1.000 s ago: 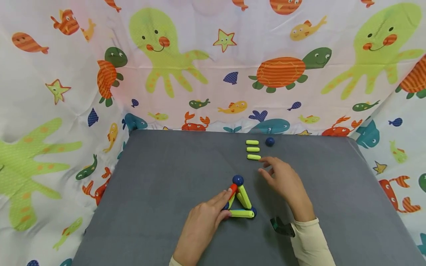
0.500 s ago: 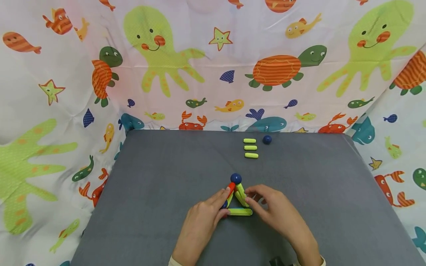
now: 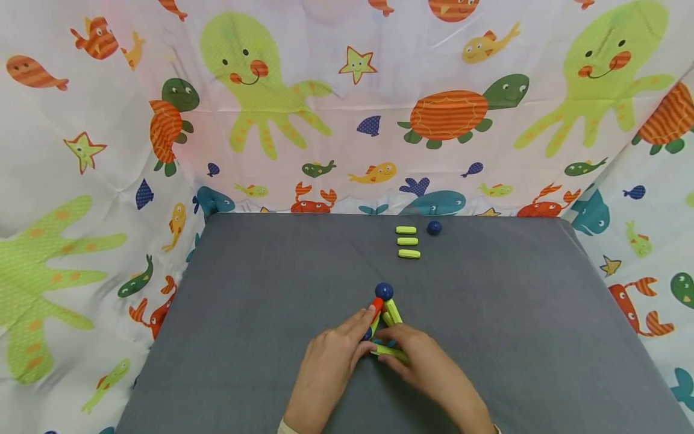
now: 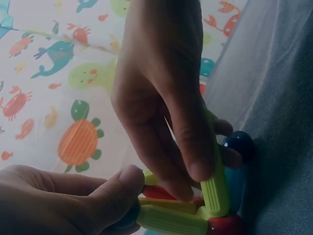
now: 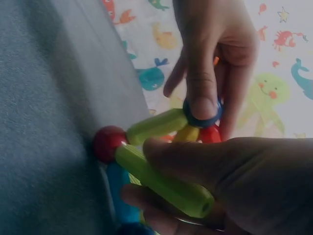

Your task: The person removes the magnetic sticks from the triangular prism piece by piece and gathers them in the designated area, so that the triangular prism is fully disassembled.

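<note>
Count: three loose lime rods (image 3: 408, 241), one loose blue ball (image 3: 434, 228), far side of gray cloth (image 3: 293, 271). Rod-and-ball frame (image 3: 393, 310) nearer; right hand (image 3: 428, 364) pinches one lime rod (image 5: 164, 181), left hand (image 3: 329, 358) pinches a blue ball (image 4: 128, 218) on it. Sea-animal curtain (image 3: 347, 138) behind and both sides.

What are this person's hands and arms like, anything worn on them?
The left hand and right hand are bare, with no gloves or rings visible. A cream left sleeve peeks in below; only a sliver of right sleeve shows.

White curtain (image 3: 336, 135), sea-creature print, lines back and both sides; grey tabletop (image 3: 293, 271) within; pinkish cast at back.
</note>
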`<state>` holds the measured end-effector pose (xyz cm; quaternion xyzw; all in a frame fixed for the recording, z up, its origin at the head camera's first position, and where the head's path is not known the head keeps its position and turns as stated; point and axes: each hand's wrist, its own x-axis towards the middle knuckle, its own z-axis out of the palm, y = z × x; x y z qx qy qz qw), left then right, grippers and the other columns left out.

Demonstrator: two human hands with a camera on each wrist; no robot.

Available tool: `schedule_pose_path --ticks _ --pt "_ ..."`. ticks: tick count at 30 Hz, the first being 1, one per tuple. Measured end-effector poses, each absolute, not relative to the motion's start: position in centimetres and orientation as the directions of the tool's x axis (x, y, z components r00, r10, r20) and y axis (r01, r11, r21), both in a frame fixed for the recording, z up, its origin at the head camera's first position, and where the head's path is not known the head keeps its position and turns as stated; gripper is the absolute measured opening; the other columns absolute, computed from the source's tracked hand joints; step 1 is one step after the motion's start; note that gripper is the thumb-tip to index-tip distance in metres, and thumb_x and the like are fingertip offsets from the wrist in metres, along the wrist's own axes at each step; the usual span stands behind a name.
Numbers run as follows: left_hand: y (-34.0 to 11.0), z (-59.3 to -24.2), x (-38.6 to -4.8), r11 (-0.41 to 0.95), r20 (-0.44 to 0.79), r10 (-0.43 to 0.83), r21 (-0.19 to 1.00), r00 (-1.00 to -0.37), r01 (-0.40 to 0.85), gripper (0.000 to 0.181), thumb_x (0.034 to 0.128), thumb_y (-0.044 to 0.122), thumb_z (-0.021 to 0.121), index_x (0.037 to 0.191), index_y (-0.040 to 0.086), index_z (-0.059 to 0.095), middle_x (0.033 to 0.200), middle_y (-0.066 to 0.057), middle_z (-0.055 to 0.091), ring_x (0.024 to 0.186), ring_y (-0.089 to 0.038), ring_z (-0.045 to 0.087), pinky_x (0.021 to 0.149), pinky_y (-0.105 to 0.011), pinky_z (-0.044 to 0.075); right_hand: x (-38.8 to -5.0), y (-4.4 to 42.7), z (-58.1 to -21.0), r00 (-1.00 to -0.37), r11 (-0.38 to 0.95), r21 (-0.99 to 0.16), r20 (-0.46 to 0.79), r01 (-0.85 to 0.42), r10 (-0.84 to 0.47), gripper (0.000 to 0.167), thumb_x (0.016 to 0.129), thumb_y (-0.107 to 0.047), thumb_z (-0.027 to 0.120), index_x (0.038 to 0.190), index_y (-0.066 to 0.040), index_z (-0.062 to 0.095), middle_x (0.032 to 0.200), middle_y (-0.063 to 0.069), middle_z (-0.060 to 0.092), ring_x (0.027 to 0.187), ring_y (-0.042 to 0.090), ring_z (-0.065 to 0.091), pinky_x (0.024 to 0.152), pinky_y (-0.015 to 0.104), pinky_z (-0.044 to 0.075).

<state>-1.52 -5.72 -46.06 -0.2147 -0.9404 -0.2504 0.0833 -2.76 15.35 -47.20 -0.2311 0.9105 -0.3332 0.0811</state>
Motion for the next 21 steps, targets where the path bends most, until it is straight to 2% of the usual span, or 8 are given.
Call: schedule_pose_path --ticks 7,14,21 --pt "-5.4 -46.0 -1.4 0.803 0.27 0.355 0.402 -0.895 0.44 0.065 0.0925 0.038 0.077 0.153 0.023 0.06 0.142 0.003 0.068 0.085 -0.02 0.077 0.066 -0.036 0.061 -2.6 14.7 -48.1 -0.871 0.679 -0.617 0.023 -0.398 -0.49 0.025 0.091 -0.016 0.085 0.115 -0.016 0.077 0.105 -0.01 0.067 0.088 0.005 0.061 0.077 0.032 0.056" --pt "-5.0 -45.8 -1.2 0.816 0.285 0.355 0.37 -0.89 0.444 0.067 0.0894 0.039 0.08 0.151 0.021 0.061 0.139 0.002 0.07 0.078 -0.019 0.076 0.061 -0.034 0.059 -2.4 14.5 -48.5 -0.878 0.695 -0.613 -0.003 -0.376 -0.479 0.021 0.092 -0.017 0.084 0.112 -0.014 0.078 0.099 -0.008 0.063 0.08 0.004 0.058 0.07 0.03 0.054" --pt "-4.6 -45.8 -1.0 0.829 0.319 0.352 0.331 -0.88 0.452 0.068 0.0889 0.04 0.08 0.151 0.021 0.062 0.138 0.001 0.071 0.068 -0.018 0.073 0.055 -0.03 0.056 -2.2 14.3 -48.8 -0.884 0.7 -0.588 0.056 -0.405 -0.464 0.014 0.091 -0.015 0.085 0.104 -0.014 0.078 0.093 -0.009 0.061 0.074 0.003 0.054 0.065 0.028 0.051"
